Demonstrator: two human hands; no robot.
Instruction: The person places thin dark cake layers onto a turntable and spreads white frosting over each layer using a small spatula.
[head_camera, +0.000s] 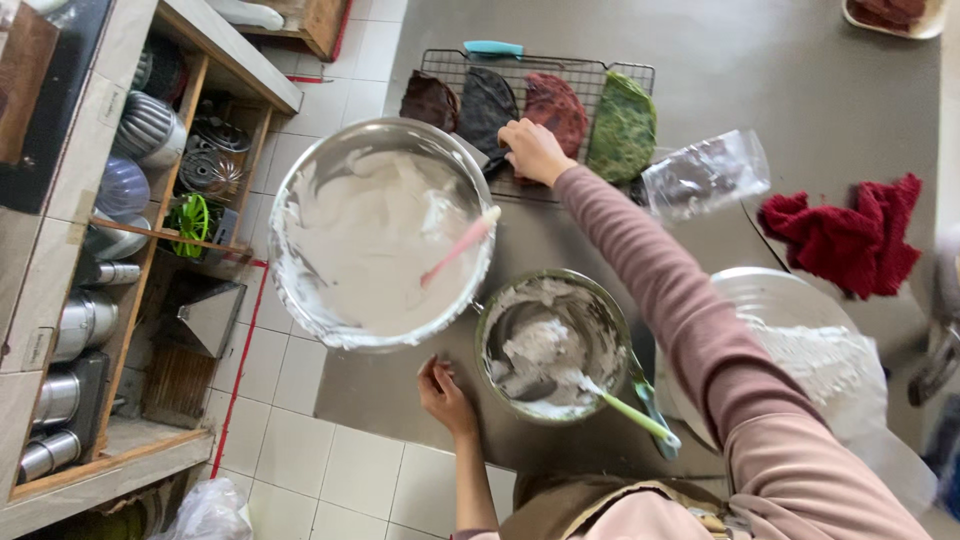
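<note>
Nearest, the left hand (445, 397) is resting loosely curled on the table edge (400, 425), holding nothing. At upper centre, the right hand (533, 150) is pinching 1 dark flat cake (487, 105) on the wire rack (535, 72); it is probably soft and crumbly, better lifted from beneath.

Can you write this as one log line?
right hand: on dark round cake, wire rack | left hand: on grey table edge

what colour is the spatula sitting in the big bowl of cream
Pink handle with a white tip, leaning in the large metal bowl: the spatula, seen in the head view.
</note>
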